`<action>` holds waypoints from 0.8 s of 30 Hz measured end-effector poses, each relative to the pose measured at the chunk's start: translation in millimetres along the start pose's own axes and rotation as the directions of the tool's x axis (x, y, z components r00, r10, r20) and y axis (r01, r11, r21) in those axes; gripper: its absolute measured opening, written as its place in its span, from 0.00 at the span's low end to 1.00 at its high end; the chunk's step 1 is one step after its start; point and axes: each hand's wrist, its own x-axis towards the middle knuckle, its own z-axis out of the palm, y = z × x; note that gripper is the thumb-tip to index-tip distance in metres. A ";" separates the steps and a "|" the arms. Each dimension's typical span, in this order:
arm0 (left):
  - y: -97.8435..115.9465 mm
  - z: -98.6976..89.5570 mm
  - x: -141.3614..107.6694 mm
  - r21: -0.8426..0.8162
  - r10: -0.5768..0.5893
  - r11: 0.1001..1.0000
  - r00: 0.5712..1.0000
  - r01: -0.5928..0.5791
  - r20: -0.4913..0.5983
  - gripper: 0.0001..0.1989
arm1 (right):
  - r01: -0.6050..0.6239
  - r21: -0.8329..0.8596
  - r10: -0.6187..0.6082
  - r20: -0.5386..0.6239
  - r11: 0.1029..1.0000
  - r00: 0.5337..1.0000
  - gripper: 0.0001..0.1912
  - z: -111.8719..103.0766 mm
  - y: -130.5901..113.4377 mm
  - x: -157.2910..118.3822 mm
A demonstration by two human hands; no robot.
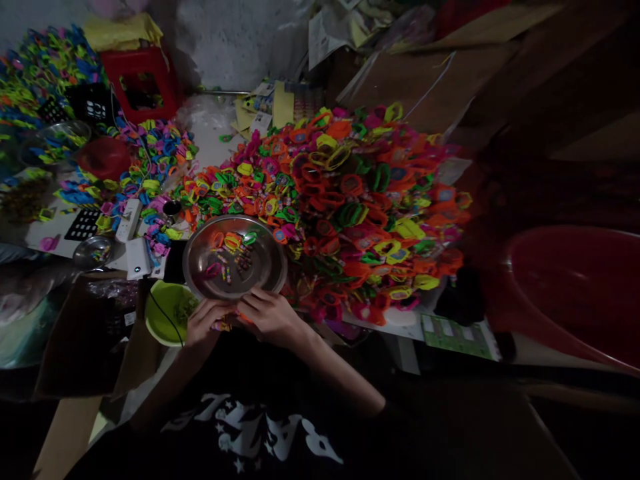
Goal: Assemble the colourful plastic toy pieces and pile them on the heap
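Close to my body, just below the near rim of a round metal bowl (200, 283), both hands work with closed fingers. My left hand (206, 319) pinches a small piece in a colourful wrapper (222, 325), perhaps a candy. Between the fingers of my right hand (270, 319) is an orange plastic toy watch (245, 317), mostly covered by them. Inside the bowl lie an orange toy watch band (217, 240), a green one (249, 238), a pink one (212, 270) and several small wrapped pieces (243, 261).
A large heap of toy watches (350, 213) spreads right of the bowl. A lime-green basin (159, 320) and a cardboard box (95, 347) stand at left. A power bank (137, 259) lies by the bowl; a red tub (575, 287) is far right, a red stool (143, 83) behind.
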 end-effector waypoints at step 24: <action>2.4 8.5 1.7 -0.069 -0.109 0.993 0.973 0.097 -0.202 0.06 | -0.083 0.366 0.173 -0.220 0.927 0.960 0.06 5.6 -5.4 2.5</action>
